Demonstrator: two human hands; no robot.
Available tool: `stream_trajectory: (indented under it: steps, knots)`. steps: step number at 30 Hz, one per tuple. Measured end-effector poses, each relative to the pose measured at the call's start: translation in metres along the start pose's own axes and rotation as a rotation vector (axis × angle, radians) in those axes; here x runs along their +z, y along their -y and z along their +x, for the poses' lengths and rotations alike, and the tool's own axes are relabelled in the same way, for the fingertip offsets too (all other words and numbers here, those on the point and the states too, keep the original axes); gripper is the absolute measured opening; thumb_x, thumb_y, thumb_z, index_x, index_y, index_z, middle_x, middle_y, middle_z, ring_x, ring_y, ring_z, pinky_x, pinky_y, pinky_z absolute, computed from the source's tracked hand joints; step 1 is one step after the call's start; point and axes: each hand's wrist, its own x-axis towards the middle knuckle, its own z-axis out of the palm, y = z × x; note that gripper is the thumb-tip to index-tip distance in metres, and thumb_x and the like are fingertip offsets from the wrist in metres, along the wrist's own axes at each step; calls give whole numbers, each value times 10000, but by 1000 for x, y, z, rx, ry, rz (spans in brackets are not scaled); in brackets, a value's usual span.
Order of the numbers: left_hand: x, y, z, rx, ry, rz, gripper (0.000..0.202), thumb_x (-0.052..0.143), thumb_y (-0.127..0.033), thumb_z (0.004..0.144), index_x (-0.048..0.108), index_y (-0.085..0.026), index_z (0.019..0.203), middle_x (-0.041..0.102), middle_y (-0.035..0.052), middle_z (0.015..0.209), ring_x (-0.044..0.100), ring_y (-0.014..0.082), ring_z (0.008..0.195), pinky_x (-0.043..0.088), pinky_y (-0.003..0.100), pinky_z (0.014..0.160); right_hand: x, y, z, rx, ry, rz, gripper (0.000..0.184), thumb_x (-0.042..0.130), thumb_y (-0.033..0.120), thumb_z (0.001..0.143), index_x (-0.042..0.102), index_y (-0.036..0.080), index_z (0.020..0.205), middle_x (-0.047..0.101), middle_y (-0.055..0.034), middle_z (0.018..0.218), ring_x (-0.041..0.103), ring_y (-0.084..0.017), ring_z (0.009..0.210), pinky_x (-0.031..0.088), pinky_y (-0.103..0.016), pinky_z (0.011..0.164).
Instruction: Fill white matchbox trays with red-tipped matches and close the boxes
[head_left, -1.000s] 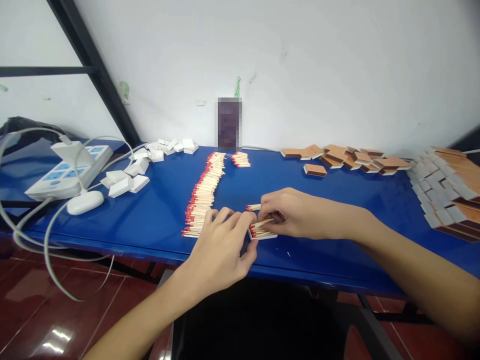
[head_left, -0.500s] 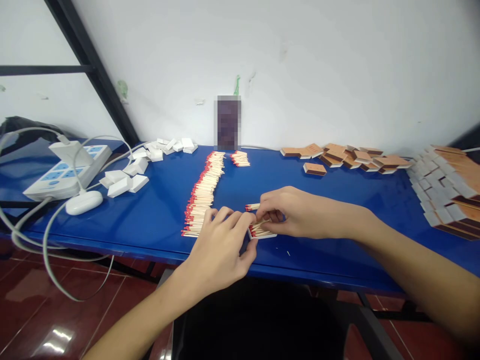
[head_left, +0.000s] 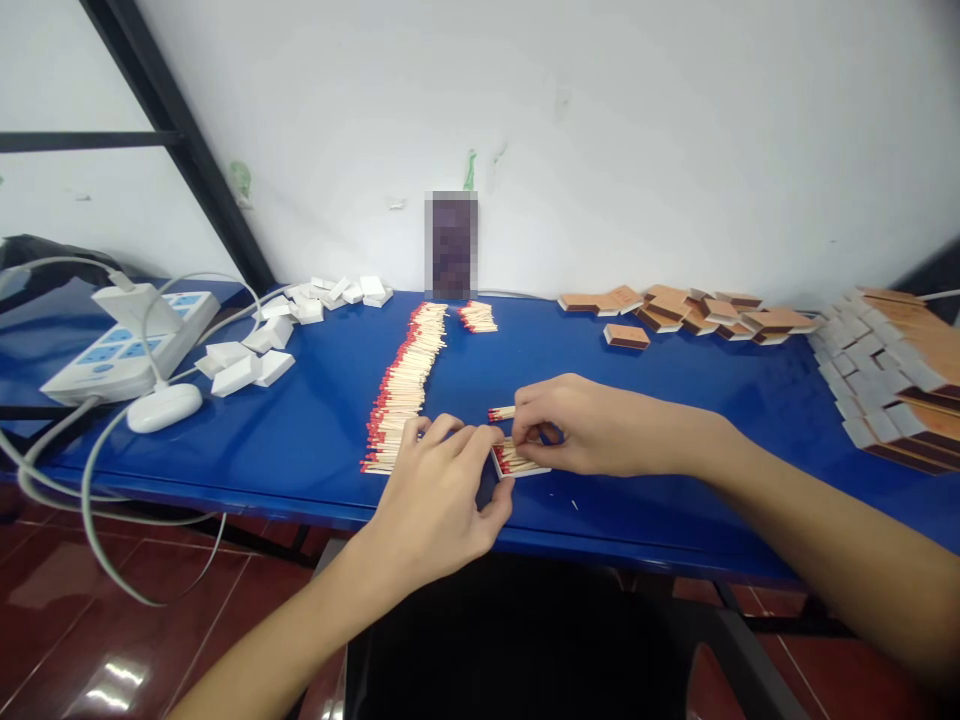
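A small white matchbox tray (head_left: 519, 463) holding red-tipped matches lies on the blue table (head_left: 315, 430) near its front edge. My left hand (head_left: 439, 495) curls round the tray's left end, thumb under, fingers on top. My right hand (head_left: 592, 425) pinches the matches down into the tray from the right. A few loose matches (head_left: 501, 412) lie just behind my fingers. A long row of matches (head_left: 405, 385) runs from the left hand back toward the wall.
White empty trays (head_left: 240, 365) and a second heap (head_left: 337, 292) sit at the left, beside a power strip (head_left: 124, 340) with cables. Brown matchbox sleeves (head_left: 697, 312) lie at the back right, stacked boxes (head_left: 892, 375) at the far right. A small match pile (head_left: 478, 316) lies by the wall.
The matches that stuck up from the tray now lie flatter in it under my right fingers. Both hands stay at the tray.
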Motion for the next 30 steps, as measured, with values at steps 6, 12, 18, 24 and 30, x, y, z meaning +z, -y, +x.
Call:
stream_trajectory:
  steps: [6,12,18,24,30]
  knots:
    - [1,0,2,13,-4,-14,164,590,-228,916,618,-185,1071,706,29,1014,573,269,984,376,457,875,2,-2,1,15,7,0,147,579,170,857,692,192,765,645,-4,761,531,-125,677,367,-258,640]
    - [1,0,0,11,2,1,263,581,-230,918,575,-196,1179,700,31,1039,566,278,1008,372,463,896,-2,-8,-1,6,-47,17,123,589,224,875,699,192,831,648,-8,767,544,-128,682,376,-261,648]
    - [0,-1,1,-38,0,-36,498,605,-207,886,387,-193,1333,692,40,1083,573,278,1024,355,453,917,1,-9,1,-28,-68,23,182,563,198,899,722,196,989,650,-26,836,564,-140,735,388,-269,679]
    - [1,-1,0,-45,-12,-51,532,611,-196,876,343,-205,1335,685,39,1060,582,276,1018,351,434,903,4,-6,3,-114,-44,31,271,518,122,898,736,204,1036,589,-20,806,516,-126,695,372,-261,651]
    - [0,-1,1,-50,8,-55,484,612,-193,876,372,-226,1295,686,27,1040,578,273,982,359,429,878,4,-7,2,-137,-54,29,255,522,101,867,744,197,949,592,-20,790,523,-126,692,373,-258,640]
